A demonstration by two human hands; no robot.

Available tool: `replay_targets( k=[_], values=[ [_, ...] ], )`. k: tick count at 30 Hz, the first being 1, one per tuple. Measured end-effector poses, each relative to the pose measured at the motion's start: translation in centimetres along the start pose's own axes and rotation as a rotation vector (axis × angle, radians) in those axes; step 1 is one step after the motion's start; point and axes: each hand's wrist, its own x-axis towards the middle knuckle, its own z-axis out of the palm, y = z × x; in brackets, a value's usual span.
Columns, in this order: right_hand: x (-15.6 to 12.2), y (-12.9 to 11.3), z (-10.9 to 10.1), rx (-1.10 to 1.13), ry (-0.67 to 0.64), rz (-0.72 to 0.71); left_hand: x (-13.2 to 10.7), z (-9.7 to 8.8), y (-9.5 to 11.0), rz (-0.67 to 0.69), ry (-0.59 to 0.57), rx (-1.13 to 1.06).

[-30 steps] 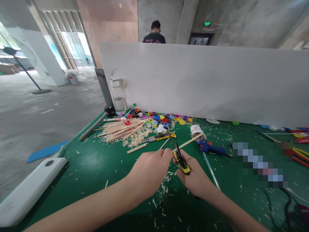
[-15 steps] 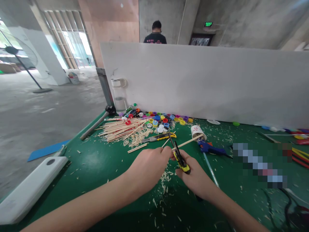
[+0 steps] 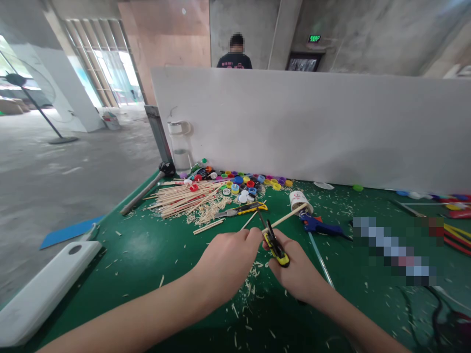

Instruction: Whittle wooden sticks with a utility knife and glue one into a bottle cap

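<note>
My left hand [image 3: 230, 255] is closed on one end of a thin wooden stick [image 3: 285, 217], which looks like a chopstick and slants up to the right. Closed around a yellow and black utility knife [image 3: 277, 250], my right hand [image 3: 294, 267] is beside the left. The knife's dark blade lies against the stick near my left fingers; the exact contact is hidden. Pale wood shavings [image 3: 252, 289] are scattered on the green table below. A second utility knife [image 3: 241, 210] rests just beyond my hands.
A pile of wooden sticks [image 3: 187, 197] and many coloured bottle caps [image 3: 251, 184] lie at the back. Right of my hands are a paper cup [image 3: 297, 198] and a blue glue gun [image 3: 322, 226]. A white board [image 3: 294, 122] stands behind; a person [image 3: 235, 56] is beyond it.
Both hands keep their grips, with the knife still at the stick. My left hand and the knife have shifted very slightly. A shaving now shows left of my left forearm.
</note>
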Motion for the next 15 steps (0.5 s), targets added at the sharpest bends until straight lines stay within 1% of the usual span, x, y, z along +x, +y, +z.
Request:
replay_targets(
  k=[5, 9, 12, 15],
  values=[
    [0.00, -0.08, 0.03, -0.007, 0.008, -0.008, -0.13, -0.39, 0.37, 0.007, -0.011, 0.018],
    [0.19, -0.16, 0.20, -0.016, 0.016, -0.023, -0.33, -0.65, 0.82, -0.030, -0.022, 0.020],
    [0.22, -0.17, 0.32, -0.025, 0.028, -0.044, -0.44, -0.89, 0.99, -0.058, -0.053, 0.000],
    [0.18, -0.07, 0.36, -0.022, 0.031, -0.042, -0.49, -0.80, 0.72, -0.065, -0.084, -0.037]
  ],
)
